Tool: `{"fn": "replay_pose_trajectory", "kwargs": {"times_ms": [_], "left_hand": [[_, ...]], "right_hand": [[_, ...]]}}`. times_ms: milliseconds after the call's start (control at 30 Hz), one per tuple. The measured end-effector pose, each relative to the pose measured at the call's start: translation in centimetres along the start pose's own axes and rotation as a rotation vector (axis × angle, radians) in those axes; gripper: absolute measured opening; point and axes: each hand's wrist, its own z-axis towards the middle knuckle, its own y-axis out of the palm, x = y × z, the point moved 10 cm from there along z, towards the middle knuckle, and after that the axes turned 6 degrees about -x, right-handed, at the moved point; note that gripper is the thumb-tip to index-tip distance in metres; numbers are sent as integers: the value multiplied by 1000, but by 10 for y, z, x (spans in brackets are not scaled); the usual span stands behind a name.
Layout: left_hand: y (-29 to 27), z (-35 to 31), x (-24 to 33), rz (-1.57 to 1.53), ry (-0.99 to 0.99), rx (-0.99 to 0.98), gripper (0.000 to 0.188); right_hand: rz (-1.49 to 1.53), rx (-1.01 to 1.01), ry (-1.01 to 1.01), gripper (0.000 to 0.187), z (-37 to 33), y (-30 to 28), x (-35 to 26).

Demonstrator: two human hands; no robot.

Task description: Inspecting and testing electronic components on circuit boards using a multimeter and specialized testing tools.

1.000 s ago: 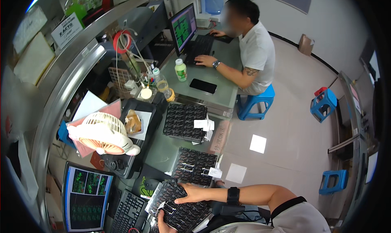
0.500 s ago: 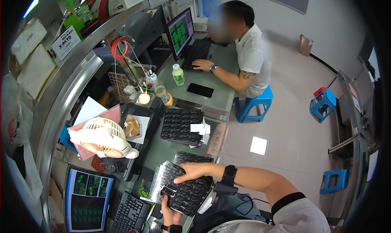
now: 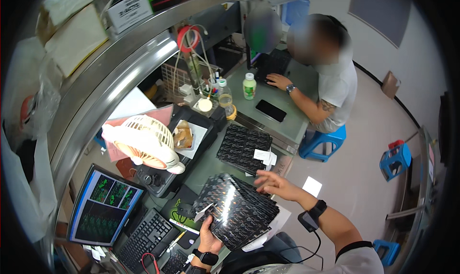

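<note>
In front of me sits a stack of black circuit board panels, with lamp glare on the glossy top one. My left hand grips the near left edge of the top panel, thumb on its face. A small white slip shows at that panel's left edge. My right hand is off the panels, just past the stack's far right edge, with its fingers apart and nothing in them. Farther back, a second stack of black panels has white paper slips on its right side.
A keyboard and a monitor are on the left, with a white fan behind. Beyond the far stack are a phone and a bottle. A co-worker sits at the back on a blue stool.
My right hand has let go of the panels and moved right, its fingers spreading. The top panels now lie flatter and fanned out. My left hand stays at the near edge. The view has shifted.
</note>
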Motion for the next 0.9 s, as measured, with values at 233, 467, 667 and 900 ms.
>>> {"fn": "replay_pose_trajectory", "kwargs": {"times_ms": [233,467,667,900], "left_hand": [[9,11,2,176,-124,23,47],[12,0,11,313,-402,9,46],[-1,-6,1,464,-573,123,48],[11,-8,-10,489,-666,147,51]], "right_hand": [[-1332,202,-744,75,-31,51,-107],[-1443,-107,-849,52,-43,106,-94],[-1262,-126,-804,41,-48,102,-60],[-898,-177,-669,77,-49,82,-61]]}}
